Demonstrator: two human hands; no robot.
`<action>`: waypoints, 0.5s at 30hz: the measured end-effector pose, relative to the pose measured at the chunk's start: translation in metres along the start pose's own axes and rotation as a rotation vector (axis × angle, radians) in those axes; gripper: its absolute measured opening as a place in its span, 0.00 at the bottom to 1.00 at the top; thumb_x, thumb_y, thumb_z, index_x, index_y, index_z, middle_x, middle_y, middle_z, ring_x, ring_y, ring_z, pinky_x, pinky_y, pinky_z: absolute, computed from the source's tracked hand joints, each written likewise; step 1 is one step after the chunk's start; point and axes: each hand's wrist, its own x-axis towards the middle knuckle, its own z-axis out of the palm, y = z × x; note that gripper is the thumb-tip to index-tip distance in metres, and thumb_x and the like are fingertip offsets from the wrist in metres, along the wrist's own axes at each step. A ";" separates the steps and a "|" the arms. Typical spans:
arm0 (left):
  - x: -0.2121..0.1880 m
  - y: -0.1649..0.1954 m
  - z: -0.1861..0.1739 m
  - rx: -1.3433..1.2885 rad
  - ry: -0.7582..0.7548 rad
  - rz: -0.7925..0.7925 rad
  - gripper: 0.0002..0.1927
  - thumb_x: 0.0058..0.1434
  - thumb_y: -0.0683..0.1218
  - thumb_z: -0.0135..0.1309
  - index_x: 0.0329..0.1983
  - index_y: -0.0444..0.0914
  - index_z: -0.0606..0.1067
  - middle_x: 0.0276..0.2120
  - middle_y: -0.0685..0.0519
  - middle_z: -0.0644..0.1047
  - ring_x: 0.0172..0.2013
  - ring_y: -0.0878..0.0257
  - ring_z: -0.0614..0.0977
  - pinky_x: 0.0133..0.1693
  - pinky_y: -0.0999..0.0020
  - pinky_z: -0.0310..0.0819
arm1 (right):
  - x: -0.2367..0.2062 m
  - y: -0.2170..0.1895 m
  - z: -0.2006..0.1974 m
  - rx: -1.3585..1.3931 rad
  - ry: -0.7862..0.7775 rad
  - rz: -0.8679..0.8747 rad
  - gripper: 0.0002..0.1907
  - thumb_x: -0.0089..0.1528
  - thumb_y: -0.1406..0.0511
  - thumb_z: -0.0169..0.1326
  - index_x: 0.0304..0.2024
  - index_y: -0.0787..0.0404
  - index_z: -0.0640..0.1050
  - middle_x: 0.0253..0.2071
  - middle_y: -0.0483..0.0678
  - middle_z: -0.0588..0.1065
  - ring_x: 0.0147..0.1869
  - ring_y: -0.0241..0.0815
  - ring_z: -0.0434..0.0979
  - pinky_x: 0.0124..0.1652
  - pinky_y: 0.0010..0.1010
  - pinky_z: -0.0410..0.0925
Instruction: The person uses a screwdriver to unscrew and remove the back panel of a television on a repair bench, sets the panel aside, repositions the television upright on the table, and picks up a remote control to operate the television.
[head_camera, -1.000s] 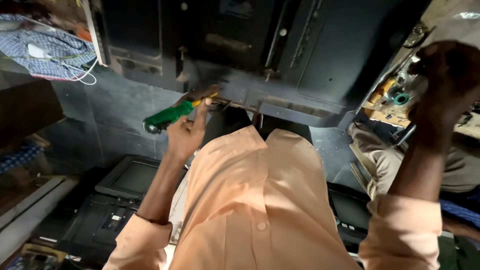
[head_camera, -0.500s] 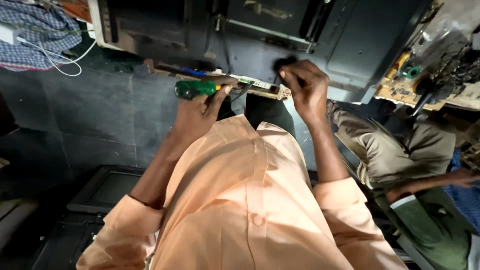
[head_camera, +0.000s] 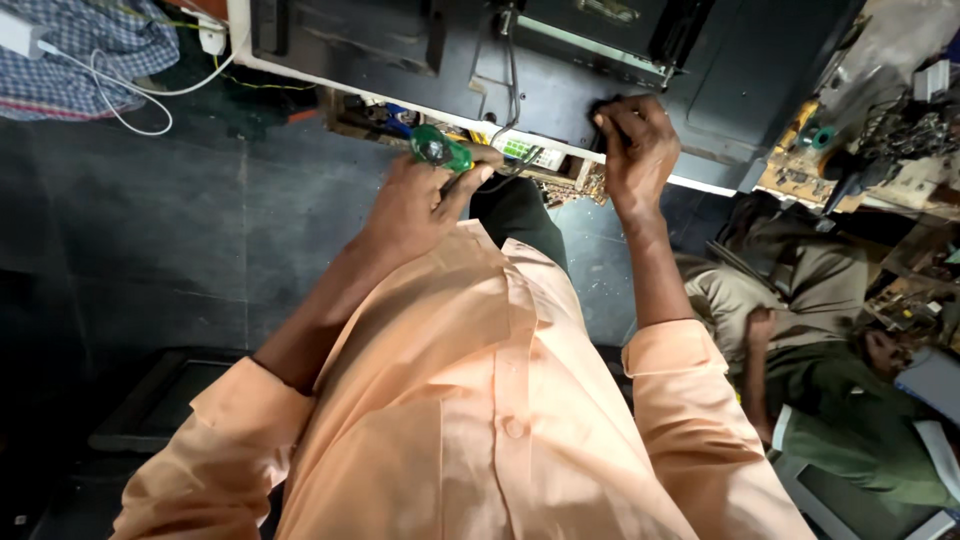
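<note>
My left hand (head_camera: 415, 200) is closed around a green-handled screwdriver (head_camera: 440, 150), whose tip points at the exposed circuit board (head_camera: 520, 152) along the lower edge of a large black television back panel (head_camera: 600, 60). My right hand (head_camera: 635, 150) grips the lower edge of that black panel just right of the board. A thin wire (head_camera: 510, 70) hangs down the panel toward the board. My peach shirt fills the lower middle of the view.
Another person in olive and brown clothes (head_camera: 800, 330) sits on the floor at the right. Loose circuit boards and parts (head_camera: 880, 130) lie at the upper right. A checked cloth (head_camera: 90, 50) and a white cable (head_camera: 130, 90) sit at the upper left. A dark frame (head_camera: 150, 410) lies lower left.
My right hand came down from the far right and took hold of the black panel's edge. My left hand turned the screwdriver in toward the circuit board.
</note>
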 end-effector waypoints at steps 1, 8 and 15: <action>-0.002 -0.001 0.000 0.001 0.023 0.067 0.12 0.72 0.49 0.54 0.54 0.44 0.81 0.41 0.49 0.83 0.27 0.54 0.76 0.35 0.59 0.72 | -0.001 -0.001 0.001 -0.028 0.007 -0.016 0.05 0.63 0.71 0.66 0.42 0.63 0.85 0.42 0.51 0.78 0.45 0.52 0.79 0.44 0.40 0.71; -0.012 -0.011 0.001 0.014 0.053 0.163 0.12 0.75 0.50 0.52 0.55 0.43 0.80 0.46 0.51 0.84 0.34 0.54 0.78 0.44 0.59 0.72 | -0.008 -0.009 0.006 -0.056 0.060 -0.019 0.05 0.63 0.71 0.66 0.42 0.63 0.83 0.42 0.50 0.78 0.42 0.50 0.80 0.41 0.39 0.71; -0.011 -0.010 0.001 -0.001 0.040 0.221 0.11 0.75 0.48 0.52 0.53 0.40 0.80 0.46 0.50 0.84 0.37 0.53 0.81 0.45 0.59 0.74 | -0.013 -0.004 0.003 -0.024 0.054 -0.048 0.05 0.64 0.72 0.65 0.42 0.67 0.82 0.41 0.51 0.76 0.39 0.47 0.79 0.38 0.38 0.71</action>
